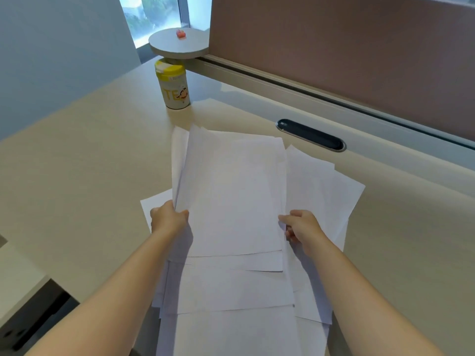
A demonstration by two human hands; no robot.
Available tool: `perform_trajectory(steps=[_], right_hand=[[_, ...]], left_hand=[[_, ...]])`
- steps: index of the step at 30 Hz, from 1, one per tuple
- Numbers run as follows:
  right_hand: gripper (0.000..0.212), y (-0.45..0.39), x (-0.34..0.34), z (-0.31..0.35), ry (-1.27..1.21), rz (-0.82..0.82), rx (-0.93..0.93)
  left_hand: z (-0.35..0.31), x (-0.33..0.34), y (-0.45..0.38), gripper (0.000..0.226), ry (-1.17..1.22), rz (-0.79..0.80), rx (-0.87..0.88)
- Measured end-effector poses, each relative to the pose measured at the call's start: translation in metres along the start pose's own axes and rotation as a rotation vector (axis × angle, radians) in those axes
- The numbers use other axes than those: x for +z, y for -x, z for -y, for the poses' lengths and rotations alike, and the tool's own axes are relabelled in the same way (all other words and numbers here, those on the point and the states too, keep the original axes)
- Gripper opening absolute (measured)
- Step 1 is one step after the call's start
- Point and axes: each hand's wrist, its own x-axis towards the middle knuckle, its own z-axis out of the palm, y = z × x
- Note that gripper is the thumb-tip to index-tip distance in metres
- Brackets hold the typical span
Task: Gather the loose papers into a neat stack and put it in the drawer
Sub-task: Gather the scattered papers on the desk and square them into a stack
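Left hand (168, 218) and right hand (300, 227), forearms outstretched, fingers clamped on opposite edges of papers (231, 196)

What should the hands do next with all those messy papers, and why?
Probably push both hands inward to square the sheets. The left hand and right hand each grip a side of the papers, but the sheets are fanned out, with edges and corners sticking out at different angles on the desk.
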Motion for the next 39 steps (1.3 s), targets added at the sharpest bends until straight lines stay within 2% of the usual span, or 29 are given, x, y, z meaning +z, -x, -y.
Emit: perform_trajectory(steps=[1,2,5,7,9,11,14,15,16,19,20,22,24,27,30,31,34,36,39], right_hand=[[0.014,0.003,0.004,0.001,0.022,0.027,0.017],[0.024,0.000,0.006,-0.003,0.015,0.064,0.026],[0.007,0.010,0.017,0.001,0.043,0.113,0.043],[0.024,0.010,0.022,0.003,0.043,0.129,0.013],[0.023,0.010,0.024,0.005,0.033,0.050,-0.073],[0.017,0.009,0.022,0.004,-0.037,-0.058,-0.119],[0.004,0.003,0.004,-0.003,0.124,-0.227,-0.160],[0.008,0.004,-0.003,-0.004,0.203,-0.298,-0.138],[0.008,0.006,-0.009,-0.004,0.209,-0.353,-0.122],[0.007,0.006,-0.028,-0.012,0.230,-0.427,-0.090],[0.009,0.004,-0.033,-0.015,0.241,-0.432,-0.108],[0.008,0.002,-0.040,-0.021,0.215,-0.409,-0.146],[0.005,0.006,-0.042,-0.020,0.150,-0.367,-0.174],[0.014,0.011,-0.038,-0.014,0.062,-0.307,-0.243],[0.023,0.013,-0.031,-0.004,0.048,-0.265,-0.333],[0.028,0.012,-0.028,0.000,0.051,-0.256,-0.342],[0.041,0.006,-0.016,0.011,-0.046,-0.195,-0.329],[0.033,-0.003,-0.009,0.014,-0.115,-0.136,-0.277],[0.014,-0.022,0.002,0.018,-0.011,-0.126,-0.192]], left_hand=[[0.002,-0.002,0.000,0.035,0.011,0.003,0.012],[0.004,-0.004,0.001,0.034,0.014,0.000,0.029],[0.008,-0.008,0.006,0.024,0.065,-0.004,0.096],[0.009,-0.010,0.009,0.010,0.133,-0.018,0.134],[0.007,-0.011,0.012,0.004,0.232,-0.037,0.178],[0.000,-0.009,0.016,0.010,0.327,-0.048,0.222],[-0.020,0.000,0.020,0.034,0.415,0.005,0.235],[-0.026,0.006,0.018,0.042,0.414,0.046,0.228],[-0.031,0.013,0.015,0.042,0.377,0.084,0.227],[-0.039,0.036,0.009,0.010,0.130,0.158,0.245],[-0.041,0.042,0.010,0.009,0.053,0.169,0.246],[-0.043,0.050,0.011,0.024,-0.075,0.157,0.230],[-0.043,0.054,0.011,0.034,-0.072,0.138,0.197],[-0.045,0.052,0.015,0.012,0.192,0.245,0.115],[-0.047,0.045,0.021,0.057,0.400,0.310,0.017],[-0.046,0.042,0.020,0.062,0.441,0.306,-0.020],[-0.038,0.028,0.010,0.048,0.543,0.274,-0.059],[-0.036,0.018,0.002,0.038,0.496,0.208,-0.030],[-0.041,0.010,-0.016,0.036,0.446,0.118,0.031]])
